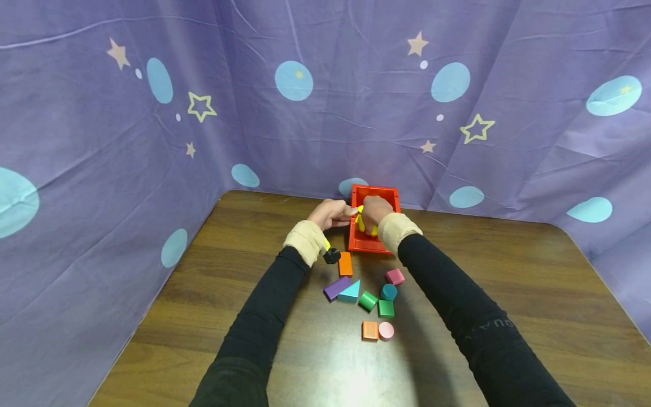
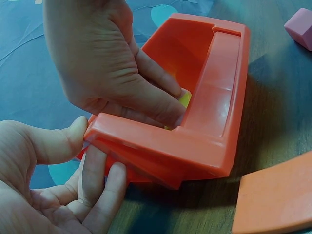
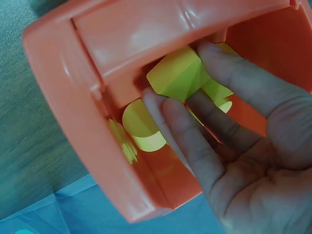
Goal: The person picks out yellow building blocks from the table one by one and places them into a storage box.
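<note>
The red plastic box (image 1: 362, 244) stands at the back of the table, before the curtain. My left hand (image 1: 330, 215) grips its left rim, thumb on top and fingers under the edge, as the left wrist view shows. My right hand (image 1: 375, 210) reaches down inside the box. In the right wrist view its thumb and fingers pinch a yellow angular block (image 3: 175, 73). Beside those fingers, a yellow cylinder (image 3: 144, 126) lies in the box with other yellow pieces, partly hidden by the hand.
In front of the box lie an orange block (image 1: 345, 264), a purple block (image 1: 337, 288), a light-blue triangle (image 1: 350, 292), a green cylinder (image 1: 368, 301), a green block (image 1: 386, 308), a teal cylinder (image 1: 389, 291) and several pink and orange pieces. A purple curtain (image 1: 325, 135) borders the table.
</note>
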### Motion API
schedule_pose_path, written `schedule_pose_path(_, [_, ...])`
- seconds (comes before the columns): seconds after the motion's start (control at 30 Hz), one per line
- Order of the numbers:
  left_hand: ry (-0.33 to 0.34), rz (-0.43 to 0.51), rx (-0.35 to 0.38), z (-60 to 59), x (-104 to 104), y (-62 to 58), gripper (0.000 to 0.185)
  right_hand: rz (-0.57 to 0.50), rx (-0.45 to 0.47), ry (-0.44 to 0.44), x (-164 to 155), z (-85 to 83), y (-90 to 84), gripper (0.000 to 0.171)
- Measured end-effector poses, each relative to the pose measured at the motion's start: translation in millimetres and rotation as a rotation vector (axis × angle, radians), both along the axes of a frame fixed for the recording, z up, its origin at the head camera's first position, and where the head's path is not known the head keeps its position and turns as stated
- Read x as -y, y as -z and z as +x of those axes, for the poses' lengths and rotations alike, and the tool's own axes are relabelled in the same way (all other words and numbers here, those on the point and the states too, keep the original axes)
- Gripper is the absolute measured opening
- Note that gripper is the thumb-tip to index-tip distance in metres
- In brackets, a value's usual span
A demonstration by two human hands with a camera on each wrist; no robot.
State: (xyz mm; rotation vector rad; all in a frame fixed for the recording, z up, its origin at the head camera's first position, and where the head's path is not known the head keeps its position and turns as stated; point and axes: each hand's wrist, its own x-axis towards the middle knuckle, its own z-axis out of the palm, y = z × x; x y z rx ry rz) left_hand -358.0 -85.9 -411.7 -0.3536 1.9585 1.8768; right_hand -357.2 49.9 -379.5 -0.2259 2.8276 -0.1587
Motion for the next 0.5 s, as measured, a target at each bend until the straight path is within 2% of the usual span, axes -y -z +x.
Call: schedule_pose_path(0.5, [-0.007, 0.007, -0.013, -0.2, 0.2, 1.7, 0.019, -0.012, -0.037, 0.026, 1.7, -1.9, 7.8, 0.036])
